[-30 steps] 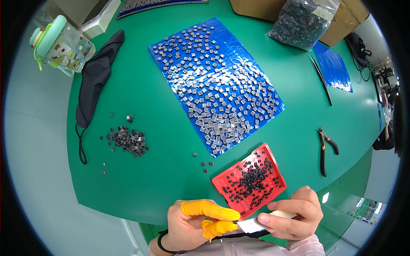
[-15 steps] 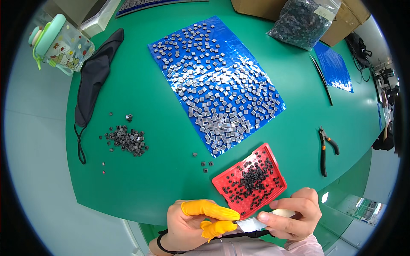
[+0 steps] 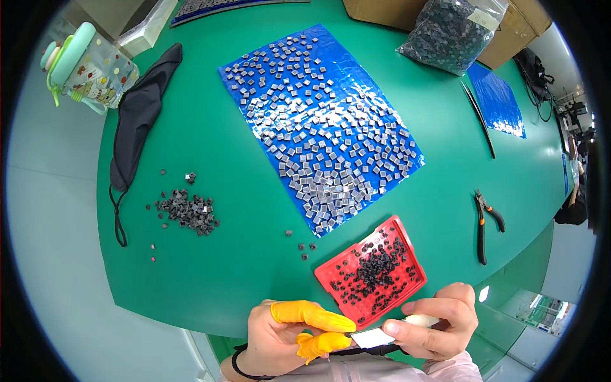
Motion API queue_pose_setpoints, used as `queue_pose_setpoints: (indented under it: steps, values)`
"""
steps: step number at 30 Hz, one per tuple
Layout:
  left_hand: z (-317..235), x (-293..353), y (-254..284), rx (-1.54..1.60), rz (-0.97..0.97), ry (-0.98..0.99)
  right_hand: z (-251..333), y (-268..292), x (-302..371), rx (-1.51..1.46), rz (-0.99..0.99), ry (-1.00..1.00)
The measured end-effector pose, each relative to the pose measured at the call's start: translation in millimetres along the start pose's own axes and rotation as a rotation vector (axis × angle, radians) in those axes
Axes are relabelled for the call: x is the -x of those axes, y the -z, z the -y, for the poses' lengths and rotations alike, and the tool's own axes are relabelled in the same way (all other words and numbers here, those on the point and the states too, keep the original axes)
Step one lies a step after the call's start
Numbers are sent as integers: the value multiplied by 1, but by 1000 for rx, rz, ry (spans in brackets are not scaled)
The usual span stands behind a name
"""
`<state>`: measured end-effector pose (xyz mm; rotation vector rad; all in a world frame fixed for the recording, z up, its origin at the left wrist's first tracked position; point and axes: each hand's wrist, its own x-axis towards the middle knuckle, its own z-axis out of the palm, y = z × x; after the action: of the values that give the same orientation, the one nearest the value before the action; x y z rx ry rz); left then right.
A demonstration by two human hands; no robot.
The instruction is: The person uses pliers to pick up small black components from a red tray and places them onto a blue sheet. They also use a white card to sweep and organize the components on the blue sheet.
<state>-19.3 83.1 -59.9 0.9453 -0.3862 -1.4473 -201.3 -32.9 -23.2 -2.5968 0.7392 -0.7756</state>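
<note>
My left hand (image 3: pixel 280 337), with yellow finger covers on thumb and forefinger, pinches a tiny dark piece (image 3: pixel 349 334) between the tips. It is mostly hidden by the fingers. In my right hand (image 3: pixel 439 323) is a knife (image 3: pixel 370 338) with a flat shiny blade and a pale handle. Its blade tip meets the piece at my left fingertips. Just beyond both hands lies a red tray (image 3: pixel 331 272) with many small black parts (image 3: pixel 377 267) heaped and scattered in it.
A blue sheet (image 3: pixel 347 60) carries many small silvery square pieces (image 3: pixel 331 191). Dark parts (image 3: pixel 191 212) lie heaped at left, near a black cloth sleeve (image 3: pixel 137 114) and a cup (image 3: pixel 95 70). On the right are pliers (image 3: pixel 482 226), tweezers (image 3: pixel 478 121) and a bag of parts (image 3: pixel 449 35).
The knife blade has turned slightly and now reflects brighter white. My right fingers have shifted a little; my left hand keeps its pinch, and the table items stay put.
</note>
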Motion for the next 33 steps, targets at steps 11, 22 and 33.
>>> queue_pose_setpoints:
  steps: [11, 22, 33]
  values:
    - [-8, -1, -5, 95, -31, -59, -1, 3, 2, 27, 17, 12]
    - [-5, -1, -2, 125, 7, -39, -13, -2, -2, -220, -130, -73]
    - [2, -2, -2, 102, 4, -238, -12, -1, -3, -396, -36, -87]
